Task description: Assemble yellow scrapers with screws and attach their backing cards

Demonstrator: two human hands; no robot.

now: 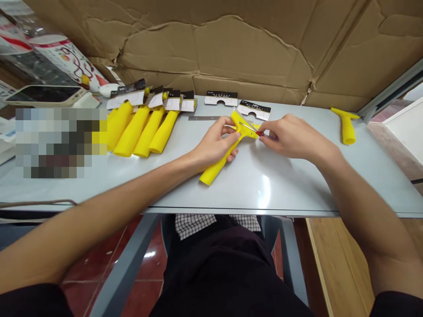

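Yellow scraper (216,166) back from table edge (211,210)

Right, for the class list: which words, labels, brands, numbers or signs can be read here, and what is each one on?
None reads clearly enough to quote.
Loose cards: print on the black bands, too small to read.
Cards in the row at left: print too small and blurred.
Bottle labels: coloured designs, no lettering I can make out.
Held yellow tool: no lettering visible.

Bright light throws white glare (265,190) on the bench (297,189) and a glint (150,254) on the floor (145,273); blocky pixelation (56,143) covers a patch at left; edges look stretched.
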